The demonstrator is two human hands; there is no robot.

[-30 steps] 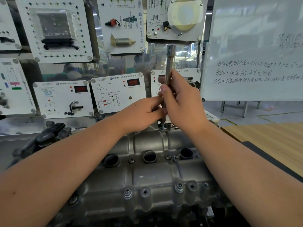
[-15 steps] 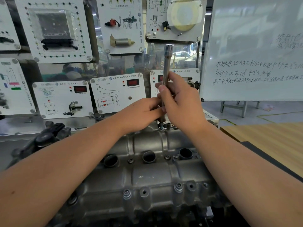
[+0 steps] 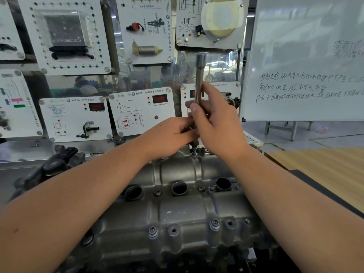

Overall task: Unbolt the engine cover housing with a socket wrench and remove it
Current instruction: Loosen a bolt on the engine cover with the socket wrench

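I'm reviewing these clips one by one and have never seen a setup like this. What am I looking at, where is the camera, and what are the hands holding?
There is no robot here: a person works with bare hands, and the single picture comes from a camera worn on the head, looking forward and down along both forearms.

In front lies a grey metal engine cover housing with three round openings along its middle and bolts along its near edge. Both hands meet at its far edge. The right hand grips a long upright metal socket tool; the left hand pinches its lower part. The tool's tip stands on a bolt there.

Behind are white training panels with small displays, a whiteboard with handwriting to the right, and a wooden tabletop.
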